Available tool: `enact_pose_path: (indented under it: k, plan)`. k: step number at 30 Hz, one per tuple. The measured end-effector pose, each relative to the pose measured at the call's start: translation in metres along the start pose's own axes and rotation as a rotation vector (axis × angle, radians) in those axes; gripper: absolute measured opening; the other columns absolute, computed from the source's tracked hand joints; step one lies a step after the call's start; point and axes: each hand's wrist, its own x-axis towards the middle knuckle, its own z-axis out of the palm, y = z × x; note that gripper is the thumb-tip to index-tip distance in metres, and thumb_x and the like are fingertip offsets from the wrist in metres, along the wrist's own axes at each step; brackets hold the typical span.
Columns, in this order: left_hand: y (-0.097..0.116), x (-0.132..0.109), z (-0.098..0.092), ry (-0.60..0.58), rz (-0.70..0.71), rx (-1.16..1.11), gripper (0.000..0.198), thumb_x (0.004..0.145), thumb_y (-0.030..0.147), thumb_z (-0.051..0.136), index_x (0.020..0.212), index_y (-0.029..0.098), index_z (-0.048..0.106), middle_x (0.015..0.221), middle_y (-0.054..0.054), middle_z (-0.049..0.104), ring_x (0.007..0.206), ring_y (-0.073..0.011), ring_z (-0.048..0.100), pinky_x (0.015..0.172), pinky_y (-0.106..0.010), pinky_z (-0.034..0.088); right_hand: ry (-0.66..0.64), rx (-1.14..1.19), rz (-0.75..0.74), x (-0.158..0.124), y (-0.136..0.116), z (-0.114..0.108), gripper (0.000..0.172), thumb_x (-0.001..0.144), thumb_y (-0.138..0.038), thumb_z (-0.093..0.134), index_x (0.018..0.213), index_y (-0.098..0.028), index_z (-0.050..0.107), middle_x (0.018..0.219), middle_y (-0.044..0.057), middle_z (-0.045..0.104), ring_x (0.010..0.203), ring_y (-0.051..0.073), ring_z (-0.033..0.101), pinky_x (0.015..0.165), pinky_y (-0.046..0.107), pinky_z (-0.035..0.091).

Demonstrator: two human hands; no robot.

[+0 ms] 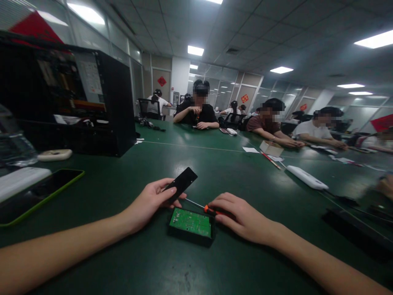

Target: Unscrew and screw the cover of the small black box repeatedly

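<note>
My left hand [153, 196] grips a flat black rectangular cover [185, 180], tilted up above the table. Just in front of me lies a small black case [190, 237], its top uncovered, with a green circuit board [190, 222] inside. Beyond the case, my right hand [235, 213] has its fingers curled over the orange-and-black handle of a screwdriver [207, 208]. The screwdriver's thin metal shaft points left, toward my left fingers; whether its tip touches them I cannot tell.
An opened black computer case [115, 106] stands at the left. Nearer are a phone with a green edge [43, 194] and a white box-shaped thing [24, 180]. A white power strip [307, 177] and a small carton [271, 148] lie right on the green table [129, 266]. Several people sit beyond.
</note>
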Motion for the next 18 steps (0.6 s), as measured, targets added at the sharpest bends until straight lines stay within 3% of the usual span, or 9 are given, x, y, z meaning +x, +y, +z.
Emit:
enact_pose_path:
  k: [9,14,18]
  plan:
    - [-0.0010,0.0016,0.0015,0.018,-0.010,0.022,0.037,0.093,0.042,0.066,0.118,0.015,0.067,0.109,-0.012,0.077,0.079,-0.0181,0.072,0.069,-0.026,0.051,-0.004,0.016,0.001,-0.0045,-0.0037,-0.0026,0.037,0.104,-0.040,0.045,0.131,-0.021,0.059,0.124,0.009,0.062,0.112,0.019,0.056,0.100,0.037,0.047]
    - [0.0020,0.0009,0.0045,0.040,0.007,0.089,0.035,0.089,0.042,0.070,0.109,0.013,0.070,0.085,-0.008,0.076,0.079,-0.0196,0.071,0.067,-0.024,0.049,0.026,0.059,-0.014,-0.0034,-0.0057,-0.0029,0.037,0.104,-0.039,0.044,0.131,-0.020,0.059,0.126,0.010,0.060,0.113,0.019,0.056,0.102,0.037,0.047]
    - [0.0036,0.0007,0.0063,0.076,-0.002,0.055,0.032,0.082,0.039,0.076,0.101,0.015,0.069,0.090,-0.006,0.074,0.076,-0.0189,0.072,0.065,-0.025,0.050,0.038,0.103,-0.011,-0.0006,-0.0047,-0.0024,0.037,0.105,-0.040,0.042,0.130,-0.020,0.060,0.125,0.010,0.060,0.113,0.019,0.057,0.102,0.037,0.047]
